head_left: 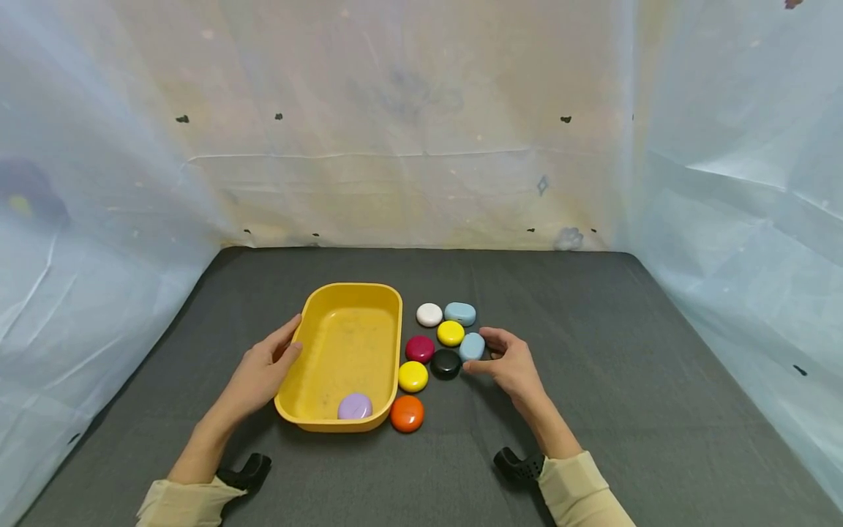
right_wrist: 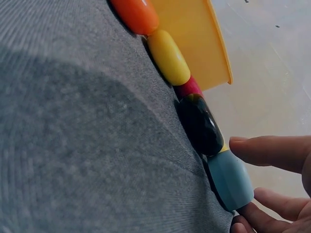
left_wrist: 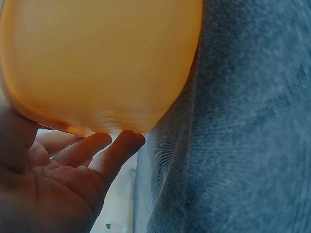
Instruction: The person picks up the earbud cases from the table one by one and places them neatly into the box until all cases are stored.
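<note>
Resting against the long left side of the yellow tray (head_left: pixel 342 348), the left hand (head_left: pixel 263 369) reaches in from the lower left of the frame, its fingers fairly straight and moderately spread. The left wrist view shows two fingertips against the tray's outer wall. A black wrist mount (head_left: pixel 246 472) sits just below this hand, beside a pale yellow sleeve (head_left: pixel 187 505).

Left of the frame's centre, the tray lies on dark grey cloth (head_left: pixel 658 410). Inside it a lilac piece (head_left: pixel 355 406) rests at the lower end, toward the right corner; the rest of its floor is bare, with faint smudges.

Rounded pieces cluster along the tray's right side. Lowest is the orange piece (head_left: pixel 407 414), with the lower yellow piece (head_left: pixel 413 377) above it. The magenta piece (head_left: pixel 419 348) and white piece (head_left: pixel 429 315) follow upward, then, slightly rightward, the black piece (head_left: pixel 446 364), the upper yellow piece (head_left: pixel 451 334) and the upper light blue piece (head_left: pixel 459 314).

At the cluster's right edge, the lower light blue piece (head_left: pixel 472 347) lies between the thumb and fingers of the right hand (head_left: pixel 512 366), which grips it narrowly from either end, fingers bent.
</note>
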Demonstrator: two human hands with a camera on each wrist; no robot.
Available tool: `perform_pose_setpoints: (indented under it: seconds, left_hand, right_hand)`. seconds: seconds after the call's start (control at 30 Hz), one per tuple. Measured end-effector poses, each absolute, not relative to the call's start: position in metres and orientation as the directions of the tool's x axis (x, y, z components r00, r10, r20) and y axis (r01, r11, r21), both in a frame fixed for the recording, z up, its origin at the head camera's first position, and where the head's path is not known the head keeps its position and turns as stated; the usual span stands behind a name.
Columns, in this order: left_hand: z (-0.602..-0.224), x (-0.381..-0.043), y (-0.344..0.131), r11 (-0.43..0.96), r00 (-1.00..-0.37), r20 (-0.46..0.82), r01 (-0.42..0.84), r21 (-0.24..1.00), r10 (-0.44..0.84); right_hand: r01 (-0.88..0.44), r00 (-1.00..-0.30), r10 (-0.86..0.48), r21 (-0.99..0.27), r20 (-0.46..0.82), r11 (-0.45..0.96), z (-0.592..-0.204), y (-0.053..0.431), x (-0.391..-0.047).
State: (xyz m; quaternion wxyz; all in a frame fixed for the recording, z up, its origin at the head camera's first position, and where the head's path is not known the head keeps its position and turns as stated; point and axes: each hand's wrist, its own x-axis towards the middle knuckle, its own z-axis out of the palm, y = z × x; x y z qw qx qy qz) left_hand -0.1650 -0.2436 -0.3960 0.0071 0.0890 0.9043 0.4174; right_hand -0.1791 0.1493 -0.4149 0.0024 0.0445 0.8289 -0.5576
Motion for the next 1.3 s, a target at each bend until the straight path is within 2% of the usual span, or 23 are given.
perform_pose_setpoints:
  seconds: [0.37, 0.6, 1.3]
  left_hand:
    - [-0.3948, -0.1646, -0.2432, 0.636, -0.984, 0.06, 0.154, 0.756, 0.166]
    - [-0.3949, -0.1634, -0.2427, 0.633, -0.983, 0.068, 0.161, 0.757, 0.169]
    - [-0.3963, -0.1648, -0.2432, 0.628, -0.982, 0.076, 0.169, 0.759, 0.172]
  right_hand:
    - [0.064, -0.997, 0.072, -0.918, -0.039, 0.391, -0.4154, 0.1472, -0.1789]
    - [0.068, -0.996, 0.088, -0.886, -0.031, 0.459, -0.416, 0.1453, -0.1793]
    - [0.092, -0.99, 0.14, -0.876, -0.028, 0.473, -0.4141, 0.1436, -0.1823]
